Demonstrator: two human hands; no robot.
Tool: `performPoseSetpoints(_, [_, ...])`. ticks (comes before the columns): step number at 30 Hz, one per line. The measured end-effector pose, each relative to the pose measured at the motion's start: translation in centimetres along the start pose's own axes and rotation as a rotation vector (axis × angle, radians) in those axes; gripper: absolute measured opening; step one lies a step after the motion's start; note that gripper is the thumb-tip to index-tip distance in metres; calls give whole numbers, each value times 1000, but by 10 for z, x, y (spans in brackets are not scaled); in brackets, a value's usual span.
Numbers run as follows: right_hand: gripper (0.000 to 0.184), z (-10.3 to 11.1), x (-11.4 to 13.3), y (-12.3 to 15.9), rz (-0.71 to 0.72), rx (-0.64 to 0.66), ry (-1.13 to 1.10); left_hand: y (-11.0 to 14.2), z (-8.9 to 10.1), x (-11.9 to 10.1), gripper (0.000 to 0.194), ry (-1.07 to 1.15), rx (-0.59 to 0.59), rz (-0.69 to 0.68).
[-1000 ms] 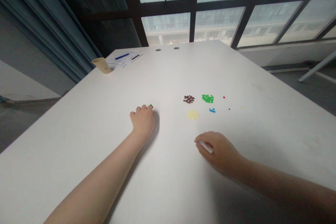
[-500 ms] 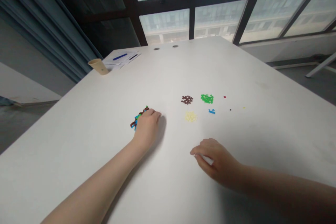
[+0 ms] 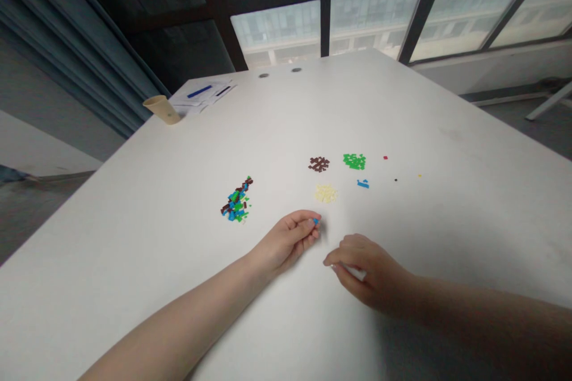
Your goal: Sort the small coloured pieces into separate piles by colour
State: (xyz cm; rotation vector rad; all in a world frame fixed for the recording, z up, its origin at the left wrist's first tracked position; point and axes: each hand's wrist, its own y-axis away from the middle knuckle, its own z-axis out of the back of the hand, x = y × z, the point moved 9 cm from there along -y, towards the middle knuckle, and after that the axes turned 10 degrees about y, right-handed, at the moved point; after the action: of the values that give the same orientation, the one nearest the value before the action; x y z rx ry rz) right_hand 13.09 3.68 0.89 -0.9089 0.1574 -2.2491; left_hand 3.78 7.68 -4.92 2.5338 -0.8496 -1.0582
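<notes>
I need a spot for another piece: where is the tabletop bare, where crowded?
Bare: between the mixed brick heap and the brown bricks; also beyond the brown and green bricks, back to the round grommets. Crowded: around the pale yellow bricks, with blue bricks nearby, and where the left hand and right hand nearly meet.

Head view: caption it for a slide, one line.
Left hand pinches a blue piece near the right hand; a mixed-colour pile lies on the white table.
</notes>
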Motion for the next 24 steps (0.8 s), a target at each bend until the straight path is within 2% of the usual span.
performPoseSetpoints(6, [17, -1, -2, 0, -3, 18, 2, 2, -8, 5, 17, -39, 73, 33])
performPoseSetpoints(12, [15, 4, -3, -3, -41, 13, 25, 2, -10, 5, 17, -88, 79, 24])
performPoseSetpoints(19, [8, 20, -12, -5, -129, -89, 82, 2, -12, 0, 18, -265, 109, -50])
performPoseSetpoints(24, [8, 27, -18, -5, -166, -172, 111, 6, -21, 0, 15, -402, 191, -109])
